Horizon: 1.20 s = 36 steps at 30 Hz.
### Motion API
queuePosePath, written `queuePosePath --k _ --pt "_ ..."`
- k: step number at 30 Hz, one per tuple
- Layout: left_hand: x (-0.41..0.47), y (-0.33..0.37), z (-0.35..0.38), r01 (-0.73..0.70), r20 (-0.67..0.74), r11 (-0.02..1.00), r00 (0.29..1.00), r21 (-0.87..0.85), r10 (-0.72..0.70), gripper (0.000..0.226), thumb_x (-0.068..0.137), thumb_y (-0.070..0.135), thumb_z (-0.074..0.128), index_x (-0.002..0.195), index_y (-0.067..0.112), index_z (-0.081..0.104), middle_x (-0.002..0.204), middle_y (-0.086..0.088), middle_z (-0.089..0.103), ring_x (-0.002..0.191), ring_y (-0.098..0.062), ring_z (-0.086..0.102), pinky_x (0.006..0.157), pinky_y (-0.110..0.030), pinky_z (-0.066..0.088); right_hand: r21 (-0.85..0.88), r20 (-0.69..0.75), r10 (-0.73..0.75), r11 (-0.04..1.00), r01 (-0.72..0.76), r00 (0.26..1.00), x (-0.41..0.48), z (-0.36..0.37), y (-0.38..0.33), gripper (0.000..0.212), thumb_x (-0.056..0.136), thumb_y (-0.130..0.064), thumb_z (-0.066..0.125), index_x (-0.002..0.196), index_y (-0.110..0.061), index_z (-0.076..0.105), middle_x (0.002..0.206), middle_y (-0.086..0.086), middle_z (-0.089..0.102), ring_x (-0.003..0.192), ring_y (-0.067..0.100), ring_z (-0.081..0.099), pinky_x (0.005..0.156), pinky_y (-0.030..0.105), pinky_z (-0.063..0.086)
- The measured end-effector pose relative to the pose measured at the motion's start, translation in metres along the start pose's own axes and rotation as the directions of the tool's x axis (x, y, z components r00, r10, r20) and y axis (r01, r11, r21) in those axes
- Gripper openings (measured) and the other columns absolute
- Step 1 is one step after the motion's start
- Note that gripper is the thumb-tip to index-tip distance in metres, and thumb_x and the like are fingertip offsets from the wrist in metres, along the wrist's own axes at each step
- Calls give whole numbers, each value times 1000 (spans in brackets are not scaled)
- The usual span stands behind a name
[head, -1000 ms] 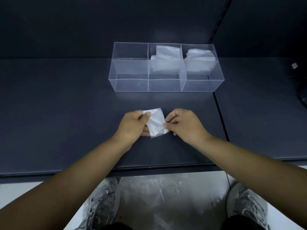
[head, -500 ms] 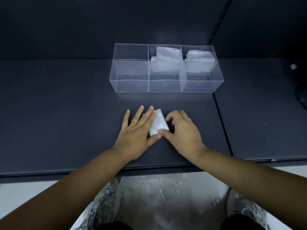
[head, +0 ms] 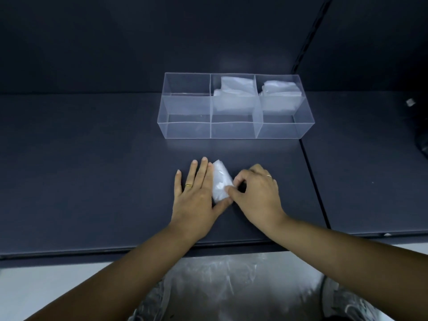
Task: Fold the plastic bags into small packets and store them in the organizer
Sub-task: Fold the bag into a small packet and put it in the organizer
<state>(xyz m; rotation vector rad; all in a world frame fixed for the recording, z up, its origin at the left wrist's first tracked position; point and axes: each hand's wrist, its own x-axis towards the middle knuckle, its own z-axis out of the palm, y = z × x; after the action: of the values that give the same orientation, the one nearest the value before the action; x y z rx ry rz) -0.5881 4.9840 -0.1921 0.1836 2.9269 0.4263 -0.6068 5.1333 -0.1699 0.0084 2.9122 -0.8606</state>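
The folded bag point(head: 221, 184) lies on the desk point(head: 92, 170) between both hands. The left hand point(head: 196, 198) lies flat, its straight fingers touching the bag's left edge; the right hand point(head: 257, 195) pinches its right edge.

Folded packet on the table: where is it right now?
Head view: the folded packet lies on the dark table, centre, between the flat left hand and the right hand pinching its edge, nearer than the clear organizer.

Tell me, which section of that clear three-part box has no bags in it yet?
The left compartment of the organizer: you see straight through its clear walls. The middle compartment and right compartment each hold folded white bags.
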Motion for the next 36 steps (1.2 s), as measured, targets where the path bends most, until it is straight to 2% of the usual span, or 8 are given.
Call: queuePosePath --k 5,9,13,17,22,26,29,36 --pt "0 4 -17 66 19 926 998 -372 -64 100 77 73 43 153 20 5 160 9 3 144 -1 -9 117 -32 -12 370 101 -14 929 -25 995 7 -24 -8 23 78 -3 68 70 -21 55 71 -9 60 64 5 55 62 21 47" --pt "12 1 -57 174 212 601 977 -781 -7 113 55 63 74 149 36 17 142 26 38 129 8 35 105 -16 31 412 202 -220 903 121 954 10 -57 -11 29 81 -1 66 84 -26 53 72 -9 61 61 0 50 61 13 41" --pt "31 5 -77 185 202 293 979 -938 28 46 67 20 78 111 13 66 101 0 73 91 -11 68 73 -15 52 563 230 -211 825 47 950 22 -86 -9 34 81 -6 72 105 -26 58 80 -5 69 73 12 60 73 20 48" --pt "49 28 -86 104 94 151 993 -983 -67 15 76 10 75 90 9 69 85 -1 74 76 -10 68 69 -18 53 675 273 -83 726 -129 958 40 -99 -1 9 84 -14 70 92 -11 71 80 -5 74 70 1 65 65 12 49" --pt "78 27 -93 -117 -272 518 934 -848 -234 13 86 13 68 84 26 66 79 15 66 74 5 58 71 -8 46 621 -114 207 779 -93 972 124 -140 28 25 85 -24 71 68 -8 62 74 6 64 63 8 56 64 19 47" --pt "84 21 -75 -202 -348 925 934 -322 82 42 93 31 57 134 22 51 138 8 49 132 -7 34 115 -27 20 542 -193 348 817 -196 918 190 -137 57 29 84 -24 73 63 -16 55 72 4 60 72 17 56 68 28 48" --pt "84 14 -57 -201 -233 979 954 -26 189 68 96 48 41 152 21 16 160 5 14 148 -13 -2 116 -30 -17 175 -247 342 936 -306 906 216 -124 64 24 77 -35 76 70 -21 57 97 7 63 98 23 57 93 39 47" --pt "82 7 -53 -250 -187 964 946 92 264 72 95 51 35 153 20 6 161 4 6 147 -13 -10 115 -32 -21 -131 -525 -80 991 12 848 205 -120 56 11 82 -15 69 90 -12 63 109 11 54 104 27 52 90 34 35"
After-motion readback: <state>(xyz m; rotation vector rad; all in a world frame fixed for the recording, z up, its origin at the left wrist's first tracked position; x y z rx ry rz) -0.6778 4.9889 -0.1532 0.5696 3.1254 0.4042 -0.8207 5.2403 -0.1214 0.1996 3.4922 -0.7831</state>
